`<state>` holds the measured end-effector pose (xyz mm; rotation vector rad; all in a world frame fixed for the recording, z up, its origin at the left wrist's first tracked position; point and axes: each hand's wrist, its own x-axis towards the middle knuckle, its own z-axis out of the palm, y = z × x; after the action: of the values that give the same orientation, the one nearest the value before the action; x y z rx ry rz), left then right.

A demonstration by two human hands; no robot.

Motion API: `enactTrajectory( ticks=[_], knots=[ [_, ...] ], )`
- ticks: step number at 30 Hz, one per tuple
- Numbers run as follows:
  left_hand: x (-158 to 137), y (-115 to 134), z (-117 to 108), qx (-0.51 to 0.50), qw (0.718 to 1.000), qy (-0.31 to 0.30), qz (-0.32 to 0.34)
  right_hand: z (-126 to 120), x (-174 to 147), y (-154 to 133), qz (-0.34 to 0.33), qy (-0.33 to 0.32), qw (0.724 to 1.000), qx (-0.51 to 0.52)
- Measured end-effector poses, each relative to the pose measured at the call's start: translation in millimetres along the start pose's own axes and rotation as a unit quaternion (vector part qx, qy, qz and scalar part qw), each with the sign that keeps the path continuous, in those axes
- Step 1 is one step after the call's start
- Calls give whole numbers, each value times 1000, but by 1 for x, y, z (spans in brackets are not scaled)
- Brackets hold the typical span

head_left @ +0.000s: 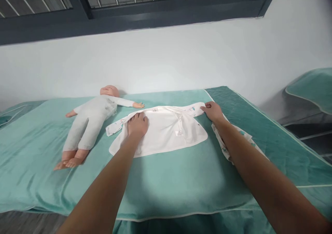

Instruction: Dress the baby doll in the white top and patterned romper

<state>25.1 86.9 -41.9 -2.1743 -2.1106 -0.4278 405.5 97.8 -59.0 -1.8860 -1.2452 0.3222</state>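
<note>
A small white baby shirt (pixel 160 133) lies spread on the green bed, its plain inner side up and a label near the right side. Printed figures show on its sleeves, which stretch out to both sides. My left hand (pixel 138 125) rests on the left part of the shirt, fingers partly tucked under the fabric edge, so their hold is hidden. My right hand (pixel 212 111) pinches the cuff of the right sleeve. Beneath my right forearm lies another folded printed garment (pixel 223 147), partly covered by the arm.
A baby doll (pixel 94 114) with a white cloth body lies on its back at the left, one hand close to the shirt. The green bed cover (pixel 186 182) meets a white wall (pixel 166 61) under a barred window. A green padded piece (pixel 311 88) stands at far right.
</note>
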Motion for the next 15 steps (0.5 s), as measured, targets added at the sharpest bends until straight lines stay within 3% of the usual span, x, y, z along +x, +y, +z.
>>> enactTrajectory(
  ticks=[7, 11, 15],
  knots=[
    [-1, 1, -1, -4, 1000, -1, -7, -3, -2, -3, -25, 51, 998, 19],
    [0, 0, 0, -4, 1000, 2, 0, 2, -14, -13, -111, 81, 990, -12],
    [-1, 0, 2, 10, 1000, 9, -2, 19, -33, -36, -198, -13, 980, -30]
  ],
)
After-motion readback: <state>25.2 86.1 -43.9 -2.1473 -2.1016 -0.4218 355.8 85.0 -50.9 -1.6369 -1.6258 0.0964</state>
